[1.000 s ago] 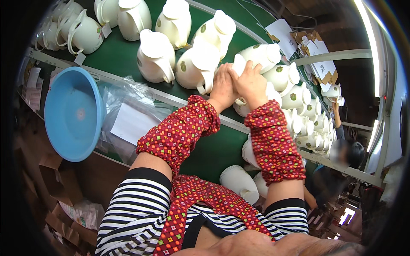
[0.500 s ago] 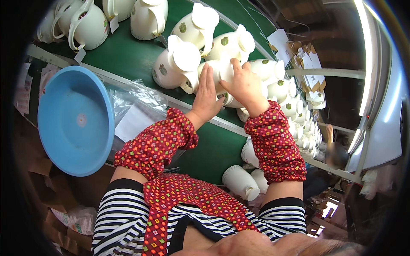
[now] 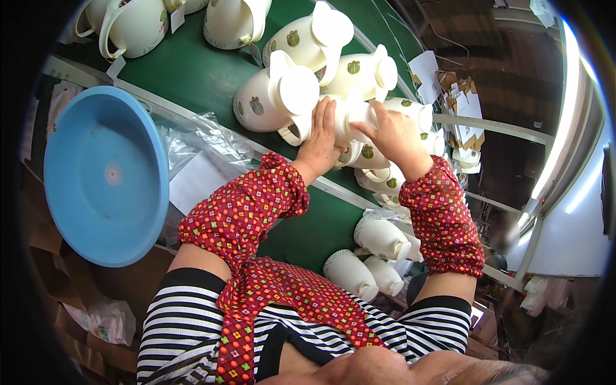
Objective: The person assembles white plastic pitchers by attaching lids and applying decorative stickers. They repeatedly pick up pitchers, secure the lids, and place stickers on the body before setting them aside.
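Between my hands is a cream-white ceramic pitcher point(image 3: 347, 120), tilted among others of its kind on the green bench. My left hand point(image 3: 319, 142) presses along its near left side, fingers straight and together. Curled round its neck end on the right is my right hand point(image 3: 399, 140). Part of the pitcher is hidden by my fingers. Just left of my left hand stands a pitcher with a green leafy decal point(image 3: 269, 96), its handle close to my fingers. More decorated pitchers point(image 3: 356, 72) stand behind, and a line of them runs off to the right beneath my right forearm.
A big blue basin point(image 3: 106, 179) is at the left. Clear plastic bags and a white sheet point(image 3: 199, 181) lie beside it. Several plain white vessels point(image 3: 350, 273) lie near my body. Tagged pitchers point(image 3: 135, 29) fill the far left; flattened cardboard point(image 3: 465, 109) is stacked beyond the bench.
The view has shifted, so the bench items sit further right. Both hands stay at the same pitcher; my right hand has moved slightly right around its neck end.
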Demonstrator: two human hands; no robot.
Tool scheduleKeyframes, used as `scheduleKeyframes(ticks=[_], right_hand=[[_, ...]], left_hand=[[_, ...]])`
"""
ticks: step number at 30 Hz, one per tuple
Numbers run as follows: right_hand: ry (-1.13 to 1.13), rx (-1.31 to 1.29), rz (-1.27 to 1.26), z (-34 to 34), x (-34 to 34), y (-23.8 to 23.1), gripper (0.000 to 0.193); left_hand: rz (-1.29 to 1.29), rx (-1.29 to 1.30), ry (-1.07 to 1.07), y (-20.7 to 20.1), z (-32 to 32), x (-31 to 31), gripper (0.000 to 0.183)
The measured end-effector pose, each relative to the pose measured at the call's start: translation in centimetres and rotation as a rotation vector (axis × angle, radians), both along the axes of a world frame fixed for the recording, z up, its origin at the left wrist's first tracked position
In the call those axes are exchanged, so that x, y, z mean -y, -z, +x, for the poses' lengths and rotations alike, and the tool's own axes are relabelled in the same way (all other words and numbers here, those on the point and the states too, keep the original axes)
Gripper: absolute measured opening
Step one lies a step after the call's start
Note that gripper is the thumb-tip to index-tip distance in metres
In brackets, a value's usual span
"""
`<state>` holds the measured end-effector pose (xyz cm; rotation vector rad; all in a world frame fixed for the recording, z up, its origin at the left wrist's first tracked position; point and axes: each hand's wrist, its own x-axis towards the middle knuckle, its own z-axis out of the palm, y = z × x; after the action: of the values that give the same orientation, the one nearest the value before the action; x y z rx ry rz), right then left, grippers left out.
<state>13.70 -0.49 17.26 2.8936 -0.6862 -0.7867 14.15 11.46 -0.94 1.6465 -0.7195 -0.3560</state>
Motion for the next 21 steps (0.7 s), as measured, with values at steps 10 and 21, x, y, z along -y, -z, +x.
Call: scheduleKeyframes(ticks=[10, 21], right_hand=[[-0.056, -0.028, -0.064, -0.2, 0.9, 1.3, 0.098], [0.06, 0.169, 0.156, -1.1, 1.2, 2.7, 0.071]], left_hand=[[-0.01, 0.026, -0.005, 0.3, -0.3, 0.4, 0.119], [0.004, 0.04, -0.02, 0.5, -0.4, 0.6, 0.117]])
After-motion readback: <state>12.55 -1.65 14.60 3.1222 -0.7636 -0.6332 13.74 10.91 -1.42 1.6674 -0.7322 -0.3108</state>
